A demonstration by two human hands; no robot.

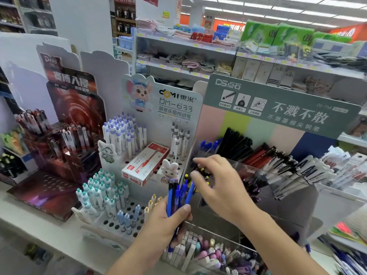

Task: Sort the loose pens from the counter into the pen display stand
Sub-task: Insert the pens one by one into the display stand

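My left hand grips a bunch of blue pens, held upright in front of the displays. My right hand reaches over a clear compartment of the green-headed pen display stand; its fingers are curled round a blurred dark pen with yellow dots. The stand's tiered compartments hold blue pens, black pens, red-and-black pens and white pens.
A white holed stand on the left carries purple, teal and grey-capped pens and a red pen box. A dark red stand sits further left. A clear tray of erasers lies below my hands. Store shelves stand behind.
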